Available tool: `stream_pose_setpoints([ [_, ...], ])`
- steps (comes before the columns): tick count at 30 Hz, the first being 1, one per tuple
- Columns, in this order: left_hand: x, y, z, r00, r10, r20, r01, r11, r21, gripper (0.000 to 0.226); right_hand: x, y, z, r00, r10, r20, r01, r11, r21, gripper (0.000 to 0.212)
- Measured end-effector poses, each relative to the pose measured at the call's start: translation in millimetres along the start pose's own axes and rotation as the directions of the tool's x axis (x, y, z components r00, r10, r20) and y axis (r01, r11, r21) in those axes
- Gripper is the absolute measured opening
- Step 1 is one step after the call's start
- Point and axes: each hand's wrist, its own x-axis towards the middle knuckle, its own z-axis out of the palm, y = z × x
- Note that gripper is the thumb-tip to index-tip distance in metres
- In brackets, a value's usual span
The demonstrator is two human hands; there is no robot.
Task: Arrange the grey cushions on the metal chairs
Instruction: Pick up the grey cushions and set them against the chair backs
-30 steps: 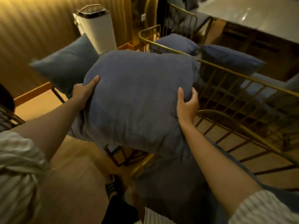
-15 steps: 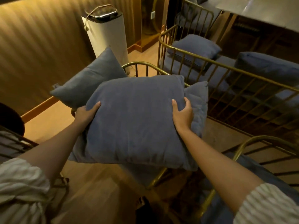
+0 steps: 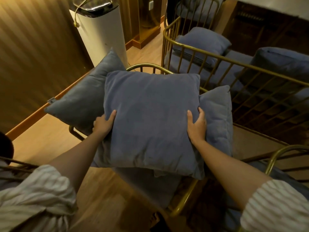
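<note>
A square grey cushion [image 3: 150,118] fills the middle of the head view, held over the seat of a gold metal chair [image 3: 147,67]. My left hand [image 3: 103,124] grips its left edge and my right hand [image 3: 197,126] grips its right edge. Two more grey cushions lean on that chair, one at the left [image 3: 87,97] and one at the right [image 3: 217,118]. The grey seat pad [image 3: 147,186] shows below the held cushion. The chair's seat frame is mostly hidden.
A tall white appliance [image 3: 100,34] stands behind the chair by the ribbed wall. A gold metal bench [image 3: 234,59] at the right carries grey cushions [image 3: 202,42]. Another chair's rail [image 3: 275,154] curves at the lower right. Wooden floor lies at the left.
The held cushion has come down and away from me, onto the chair between the two leaning cushions. Both hands have kept their grip on its sides.
</note>
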Motion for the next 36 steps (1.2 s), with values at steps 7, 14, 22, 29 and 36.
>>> stream_pose_setpoints([
  [7, -10.3, -3.5, 9.2, 0.974, -0.004, -0.225, -0.002, 1.0, -0.025, 0.082, -0.5, -2.0, -0.5, 1.0, 0.021, 0.015, -0.018, 0.987, -0.159, 0.068],
  [14, -51.8, 7.4, 8.4, 0.933, 0.146, -0.328, -0.187, 0.977, -0.099, 0.061, -17.0, -5.8, -32.1, 0.997, -0.044, 0.066, 0.054, 0.985, -0.162, 0.067],
  [22, -142.3, 55.1, 60.6, 0.918, 0.362, -0.163, -0.376, 0.924, -0.065, 0.038, -44.2, 12.6, -126.0, 0.974, -0.143, 0.178, 0.189, 0.943, -0.274, 0.056],
  [29, -280.2, 85.6, 170.1, 0.887, 0.46, 0.038, -0.458, 0.887, -0.057, 0.039, -75.4, 98.3, -282.6, 0.978, -0.177, 0.114, 0.205, 0.919, -0.338, 0.052],
  [36, -423.0, 104.3, 297.3, 0.804, 0.564, 0.19, -0.576, 0.818, 0.009, 0.032, -132.9, 222.3, -465.1, 1.0, 0.006, 0.025, 0.002, 0.944, -0.331, 0.052],
])
